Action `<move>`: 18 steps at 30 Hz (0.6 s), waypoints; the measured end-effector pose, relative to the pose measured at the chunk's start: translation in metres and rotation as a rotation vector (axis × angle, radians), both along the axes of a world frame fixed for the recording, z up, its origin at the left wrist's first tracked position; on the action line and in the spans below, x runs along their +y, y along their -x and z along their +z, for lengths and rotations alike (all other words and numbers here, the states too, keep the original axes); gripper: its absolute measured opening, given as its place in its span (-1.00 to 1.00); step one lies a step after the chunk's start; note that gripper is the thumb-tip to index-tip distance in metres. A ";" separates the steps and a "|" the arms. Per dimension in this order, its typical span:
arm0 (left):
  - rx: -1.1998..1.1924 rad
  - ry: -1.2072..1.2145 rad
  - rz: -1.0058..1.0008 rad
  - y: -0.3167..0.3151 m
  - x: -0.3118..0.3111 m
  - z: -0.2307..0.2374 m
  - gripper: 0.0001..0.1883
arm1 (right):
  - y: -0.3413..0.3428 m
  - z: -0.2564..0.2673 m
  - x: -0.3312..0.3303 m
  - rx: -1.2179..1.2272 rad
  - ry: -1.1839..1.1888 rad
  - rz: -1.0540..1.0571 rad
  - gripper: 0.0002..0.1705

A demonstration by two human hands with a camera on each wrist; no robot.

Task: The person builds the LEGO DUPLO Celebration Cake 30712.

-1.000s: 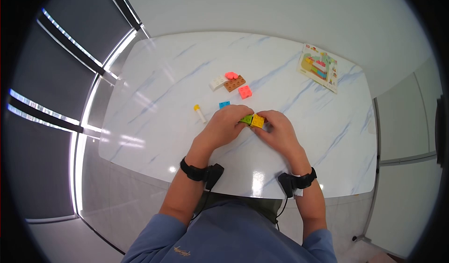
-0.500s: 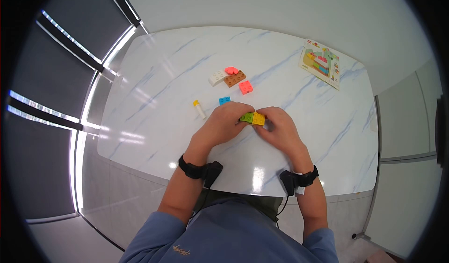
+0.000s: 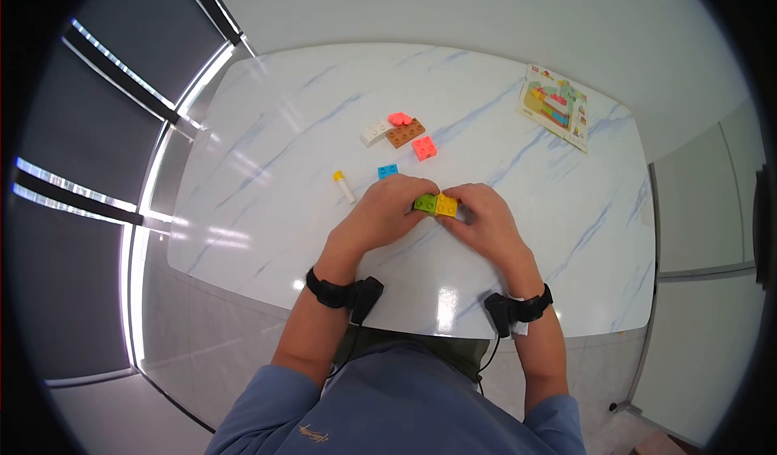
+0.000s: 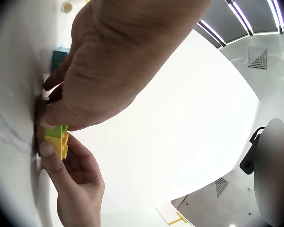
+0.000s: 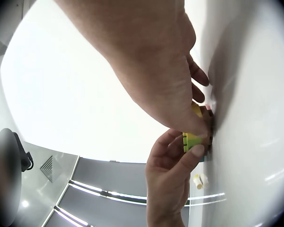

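Note:
A green brick and a yellow brick stand side by side, touching, near the middle of the table. My left hand grips the green brick from the left, thumb at its near side. From the right, my right hand pinches the yellow brick between thumb and fingers. In the left wrist view the studs of the yellow brick face away from the table. Something brown lies beneath the two bricks in both wrist views, partly hidden by the fingers.
Beyond the hands lie a blue brick, a pink brick, a brown brick, a white brick and a pink piece. A white-and-yellow stick piece is at left, a picture booklet at back right.
The view has shifted slightly, so the table and loose pieces appear a little higher in it. Both hands keep their hold on the green and yellow bricks.

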State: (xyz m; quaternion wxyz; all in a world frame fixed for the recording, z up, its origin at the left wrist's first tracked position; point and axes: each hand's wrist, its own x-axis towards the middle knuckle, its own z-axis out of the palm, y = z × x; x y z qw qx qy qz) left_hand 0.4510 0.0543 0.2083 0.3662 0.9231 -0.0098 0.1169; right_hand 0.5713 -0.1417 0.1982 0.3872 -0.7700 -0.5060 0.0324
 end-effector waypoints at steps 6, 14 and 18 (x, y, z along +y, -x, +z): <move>0.025 0.014 0.000 0.000 -0.001 0.003 -0.60 | 0.002 0.002 -0.001 0.031 0.009 -0.005 -0.59; 0.024 0.068 -0.004 0.002 0.000 0.005 -0.62 | 0.003 0.003 0.000 0.102 0.016 -0.013 -0.62; 0.019 0.051 0.013 0.003 0.000 0.006 -0.60 | 0.003 -0.002 -0.001 0.074 -0.003 -0.032 -0.59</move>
